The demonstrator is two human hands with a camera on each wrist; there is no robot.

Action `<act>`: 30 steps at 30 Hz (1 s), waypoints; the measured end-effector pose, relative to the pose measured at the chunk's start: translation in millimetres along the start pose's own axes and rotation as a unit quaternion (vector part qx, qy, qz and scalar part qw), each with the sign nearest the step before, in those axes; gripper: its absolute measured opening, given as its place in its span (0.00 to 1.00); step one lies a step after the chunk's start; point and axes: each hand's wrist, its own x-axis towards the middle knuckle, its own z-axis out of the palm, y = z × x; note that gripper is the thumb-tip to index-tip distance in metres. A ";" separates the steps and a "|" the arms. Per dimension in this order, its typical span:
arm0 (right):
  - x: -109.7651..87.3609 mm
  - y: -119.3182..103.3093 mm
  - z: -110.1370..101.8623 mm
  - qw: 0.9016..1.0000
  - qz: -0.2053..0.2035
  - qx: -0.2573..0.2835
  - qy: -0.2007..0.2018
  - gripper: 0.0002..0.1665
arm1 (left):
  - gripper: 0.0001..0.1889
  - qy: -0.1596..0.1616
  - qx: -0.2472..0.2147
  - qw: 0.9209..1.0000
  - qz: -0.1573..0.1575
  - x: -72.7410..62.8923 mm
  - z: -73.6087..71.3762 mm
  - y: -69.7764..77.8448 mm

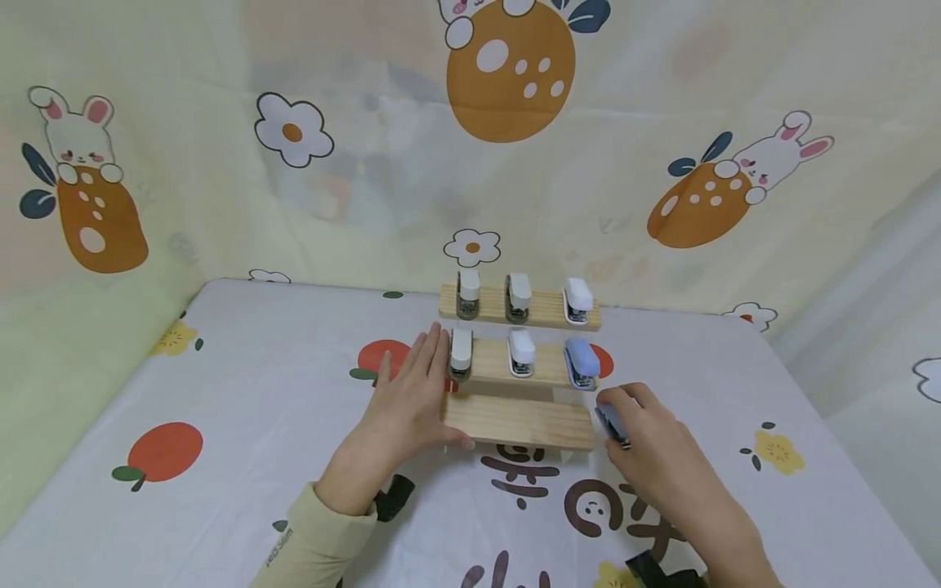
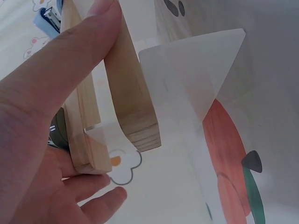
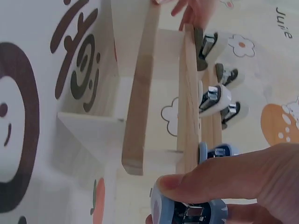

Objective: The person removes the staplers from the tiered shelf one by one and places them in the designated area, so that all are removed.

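Note:
A small mini stapler in dark blue-grey [image 1: 613,425] is held between the thumb and fingers of my right hand [image 1: 654,433], just off the right end of the rack's lowest wooden shelf [image 1: 518,420]. That shelf bears nothing. Against the rack's left side lies my left hand [image 1: 408,400], fingers stretched along the shelf ends. Its thumb [image 2: 100,28] rests on the lowest shelf's front. On the middle shelf stand a grey-white stapler [image 1: 461,351], a white stapler [image 1: 522,353] and a blue stapler [image 1: 582,359].
Three pale staplers stand on the top shelf [image 1: 485,309], at the back by the printed curtain [image 1: 367,196]. Translucent side panels [image 3: 93,133] carry the shelves. A patterned white cloth [image 1: 243,506] covers the table.

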 end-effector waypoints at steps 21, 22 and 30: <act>32.6 40.5 -2.9 0.996 0.086 0.030 0.020 0.28 | 0.75 0.009 0.015 1.000 0.004 0.2 4.0 1.2; 35.0 41.7 -1.1 0.995 0.087 0.032 0.022 0.28 | 0.75 0.010 0.017 1.000 0.004 -0.2 4.1 1.2; 46.7 55.7 15.8 0.994 0.096 0.041 0.030 0.27 | 0.75 0.012 0.040 0.999 0.009 -0.1 4.4 0.1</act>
